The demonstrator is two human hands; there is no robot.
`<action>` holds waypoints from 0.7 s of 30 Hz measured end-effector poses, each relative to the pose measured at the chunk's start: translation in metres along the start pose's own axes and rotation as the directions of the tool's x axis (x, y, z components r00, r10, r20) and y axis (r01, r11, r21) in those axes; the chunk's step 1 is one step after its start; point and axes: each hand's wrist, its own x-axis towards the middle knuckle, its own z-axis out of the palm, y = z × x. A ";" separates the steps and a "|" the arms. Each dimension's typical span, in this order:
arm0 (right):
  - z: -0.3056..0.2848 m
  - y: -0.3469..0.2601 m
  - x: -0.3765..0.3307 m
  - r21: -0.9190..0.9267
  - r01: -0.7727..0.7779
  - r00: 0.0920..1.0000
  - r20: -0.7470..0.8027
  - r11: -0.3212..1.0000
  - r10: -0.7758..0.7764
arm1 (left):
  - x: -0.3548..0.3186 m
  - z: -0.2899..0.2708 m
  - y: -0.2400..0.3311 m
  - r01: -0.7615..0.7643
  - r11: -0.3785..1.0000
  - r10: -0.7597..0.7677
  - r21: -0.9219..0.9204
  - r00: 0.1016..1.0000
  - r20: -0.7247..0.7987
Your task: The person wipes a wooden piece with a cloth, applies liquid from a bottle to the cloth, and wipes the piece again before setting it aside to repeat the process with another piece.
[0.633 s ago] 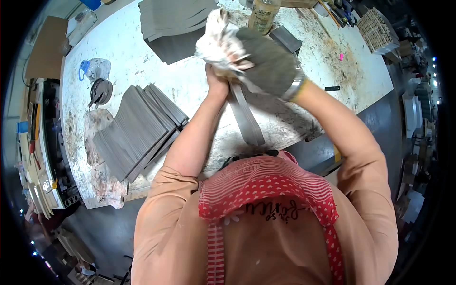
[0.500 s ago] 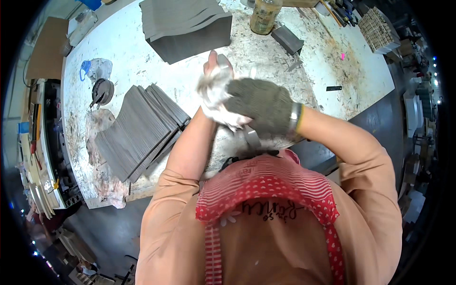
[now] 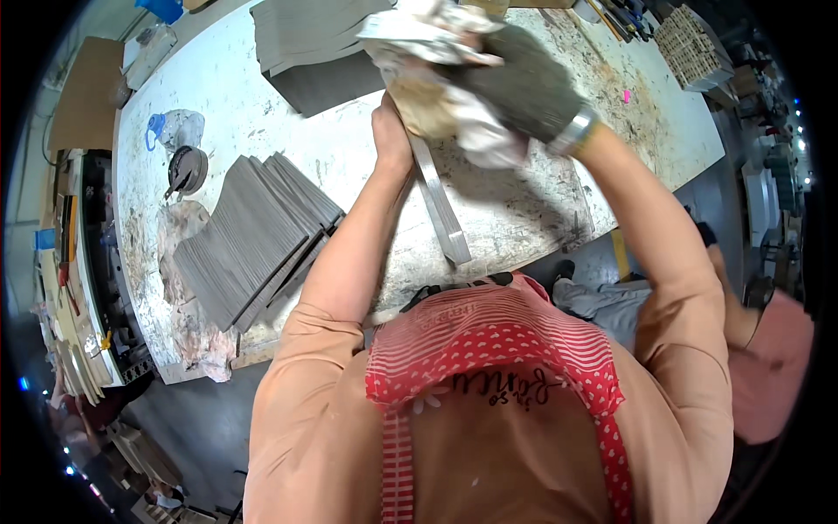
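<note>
My bare left hand (image 3: 392, 138) is closed at the far end of a long, narrow grey strip (image 3: 436, 205). The near end of this strip lies on the worktable, pointing toward me. Part of my left fingers is hidden by a crumpled white rag (image 3: 493, 131) with a tan stain. A dark knitted glove covers my right hand (image 3: 528, 87), which grips the rag above the strip and is blurred by motion. Left of my left forearm lies a fanned stack of grey curved-edge pieces (image 3: 253, 240). Beyond my hands stands a taller grey stack (image 3: 319, 83), partly covered by the rag.
A round dark tin (image 3: 187, 170) and a plastic bottle with a blue cap (image 3: 175, 131) are at the left on the stained white table (image 3: 305, 144). A block of bundled sticks (image 3: 694, 48) sits at the far right corner. Another person (image 3: 768, 358) is close by on the right.
My right hand has swept the rag away from me and to the right, uncovering the strip. My left hand stays near its place. Another person has come into view on the right.
</note>
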 end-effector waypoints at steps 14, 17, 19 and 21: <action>0.063 0.004 0.007 -0.448 0.306 0.931 -0.044 0.840 -0.363 | 0.016 -0.025 -0.045 -0.157 0.979 0.159 0.130 0.987 -0.009; 0.069 0.035 -0.024 -0.212 0.163 0.986 0.001 0.964 -0.167 | 0.007 0.007 -0.030 -0.273 0.933 0.286 0.233 0.958 -0.023; 0.035 0.014 -0.025 -0.201 -0.207 0.974 0.048 0.958 0.220 | -0.001 -0.001 0.002 0.097 0.971 -0.098 0.219 0.995 -0.007; 0.029 0.037 -0.057 -0.028 -0.317 0.948 -0.003 0.948 0.317 | -0.008 0.002 0.015 0.085 0.984 -0.062 0.154 0.987 -0.150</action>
